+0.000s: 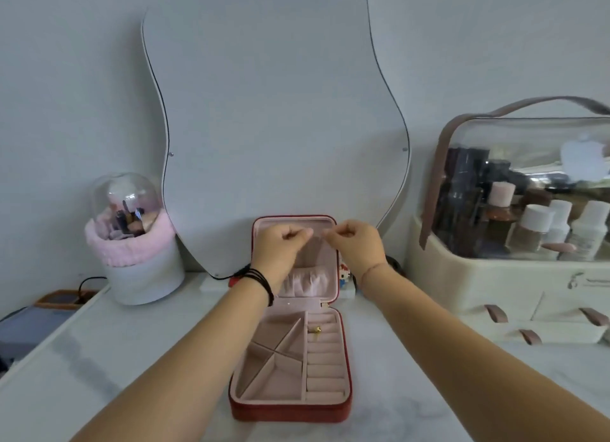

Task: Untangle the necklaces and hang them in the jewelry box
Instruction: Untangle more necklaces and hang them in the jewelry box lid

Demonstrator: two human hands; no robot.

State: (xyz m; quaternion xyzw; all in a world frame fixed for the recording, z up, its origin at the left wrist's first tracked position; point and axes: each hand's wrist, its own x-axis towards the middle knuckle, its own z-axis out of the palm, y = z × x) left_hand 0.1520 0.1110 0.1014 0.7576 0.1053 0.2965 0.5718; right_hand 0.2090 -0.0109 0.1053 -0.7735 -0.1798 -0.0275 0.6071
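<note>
A red jewelry box (290,410) with pink lining stands open on the white table, its lid upright against the mirror. Both hands are raised in front of the lid's upper part. My left hand (280,247) has its fingers curled and its fingertips pinched together. My right hand (355,243) mirrors it a short gap away. A very thin necklace chain (318,233) seems to run between the fingertips, too faint to make out clearly. A small gold piece (317,329) sits in the ring rolls of the tray.
A wavy-edged mirror (274,111) leans on the wall behind the box. A pink-trimmed brush holder with a clear dome (132,243) stands at left. A cream cosmetics case (515,243) full of bottles stands at right. The table's left edge (49,336) drops off.
</note>
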